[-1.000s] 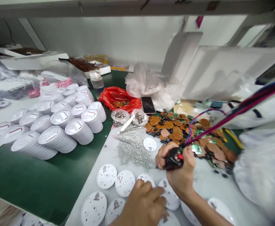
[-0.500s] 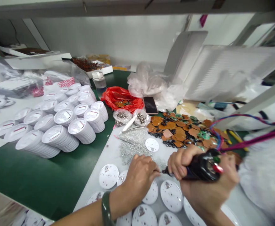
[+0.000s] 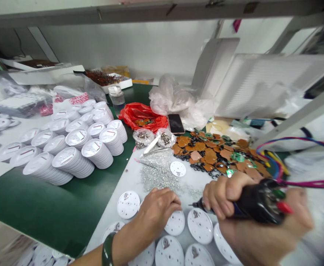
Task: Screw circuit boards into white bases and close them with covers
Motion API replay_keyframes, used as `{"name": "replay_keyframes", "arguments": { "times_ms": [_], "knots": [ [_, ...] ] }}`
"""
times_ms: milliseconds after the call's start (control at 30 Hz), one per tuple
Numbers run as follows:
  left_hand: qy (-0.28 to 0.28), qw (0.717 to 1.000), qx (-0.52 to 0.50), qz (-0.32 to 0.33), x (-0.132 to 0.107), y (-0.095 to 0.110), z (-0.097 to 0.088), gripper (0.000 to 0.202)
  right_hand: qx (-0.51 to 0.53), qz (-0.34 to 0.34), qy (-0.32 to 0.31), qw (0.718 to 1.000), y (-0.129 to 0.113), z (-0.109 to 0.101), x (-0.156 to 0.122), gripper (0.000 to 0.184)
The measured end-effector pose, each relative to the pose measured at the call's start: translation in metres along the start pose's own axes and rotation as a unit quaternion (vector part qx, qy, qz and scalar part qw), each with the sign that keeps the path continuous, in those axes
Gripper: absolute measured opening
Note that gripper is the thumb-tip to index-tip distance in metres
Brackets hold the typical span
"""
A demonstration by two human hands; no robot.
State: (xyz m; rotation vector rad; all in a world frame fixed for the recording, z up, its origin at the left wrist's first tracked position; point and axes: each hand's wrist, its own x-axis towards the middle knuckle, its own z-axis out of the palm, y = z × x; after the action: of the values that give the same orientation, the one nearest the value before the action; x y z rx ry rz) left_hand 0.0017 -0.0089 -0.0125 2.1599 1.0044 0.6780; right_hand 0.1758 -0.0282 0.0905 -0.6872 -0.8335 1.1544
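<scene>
In my right hand [image 3: 220, 197] is a black electric screwdriver [image 3: 257, 207], gripped with the fingers wrapped round its body. Its thin bit points left, a short gap away from my left fingertips. My left hand [image 3: 156, 207] is closed, fingers curled and pinched over the white round discs; whatever lies between the fingertips is hidden. Below both hands lie several perforated discs [image 3: 200, 228], some with a small metal part near the rim. Beyond my left hand spreads a heap of small silvery screws [image 3: 159, 175], with a smaller white disc [image 3: 178, 169] beside it.
Stacked white round covers [image 3: 97, 153] stand on the green mat at left. Brown and green board pieces [image 3: 209, 155] are heaped at right, near a phone [image 3: 175, 123] and a red plastic bag [image 3: 142, 114]. Red and blue cables [image 3: 303, 139] run off to the right.
My right hand has drawn the screwdriver to the right, so its bit is now away from my left fingertips. My left hand has shifted slightly left and down.
</scene>
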Motion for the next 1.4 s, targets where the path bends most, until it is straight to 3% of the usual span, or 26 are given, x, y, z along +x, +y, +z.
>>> {"name": "replay_keyframes", "arguments": {
  "times_ms": [233,500,733,933,1400],
  "knots": [
    [0.020,0.999,0.012,0.038,-0.012,0.007,0.003,0.014,0.012,0.024,-0.020,0.999,-0.002,0.011,-0.008,0.065],
    [0.072,0.991,0.036,0.109,-0.014,0.004,0.014,0.034,0.021,0.045,-0.027,0.998,0.004,0.013,-0.010,0.064],
    [0.042,0.992,0.044,0.109,-0.022,-0.004,0.017,0.021,0.051,0.048,-0.005,0.998,-0.004,0.006,-0.009,0.061],
    [0.071,0.990,0.028,0.120,-0.020,0.005,0.014,0.030,0.054,0.065,-0.026,0.996,0.003,0.008,-0.014,0.065],
    [0.074,0.989,0.024,0.127,-0.021,0.015,0.009,0.041,0.063,0.061,-0.037,0.995,-0.001,0.007,-0.017,0.064]
  ]
}}
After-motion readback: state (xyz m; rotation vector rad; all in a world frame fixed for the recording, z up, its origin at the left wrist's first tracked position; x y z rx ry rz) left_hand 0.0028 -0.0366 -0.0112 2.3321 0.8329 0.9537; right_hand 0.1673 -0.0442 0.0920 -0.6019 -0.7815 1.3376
